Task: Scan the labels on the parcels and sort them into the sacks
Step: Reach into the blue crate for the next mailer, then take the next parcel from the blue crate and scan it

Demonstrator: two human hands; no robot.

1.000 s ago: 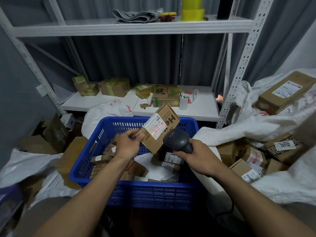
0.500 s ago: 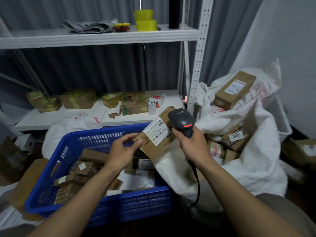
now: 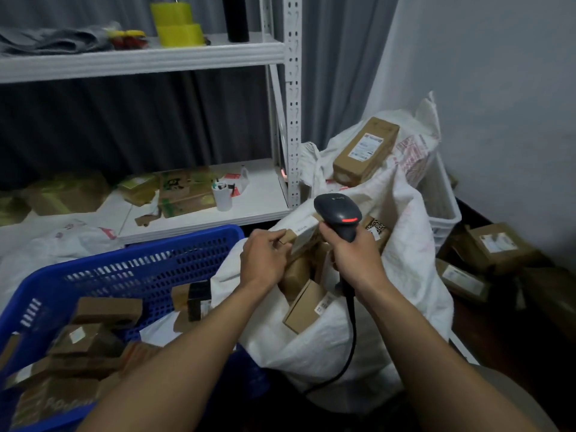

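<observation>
So the left hand (image 3: 265,260) has its fingers curled round a small brown cardboard parcel with a white label (image 3: 300,236), holding it right over the mouth of the big white woven sack (image 3: 408,263). The right hand (image 3: 357,258) is just beside it, clenched round the grip of a dark grey handheld barcode scanner (image 3: 338,212). The red strip on the scanner's head is lit. The head sits right at the parcel's far end, and I can't tell if they actually touch. A black cable (image 3: 352,325) drops from the handle down the front of the sack.

Under both hands, inside the sack, there's a pile of other brown cardboard boxes (image 3: 307,307), a couple with labels showing. Behind that, a second white sack with red print (image 3: 414,151) has a long brown carton (image 3: 366,151) lying tilted on top.

To the left is a blue perforated plastic basket (image 3: 140,266) with more brown boxes in it. Further back stands a white metal shelf rack (image 3: 140,62). Yellow tape rolls (image 3: 177,24) are on its upper shelf, and a white cup of pens (image 3: 223,199) is on the lower one, among flattened cardboard. Off to the right, a white plastic crate (image 3: 442,201) sits by the wall, with labelled brown boxes on the floor (image 3: 498,247) near it.
</observation>
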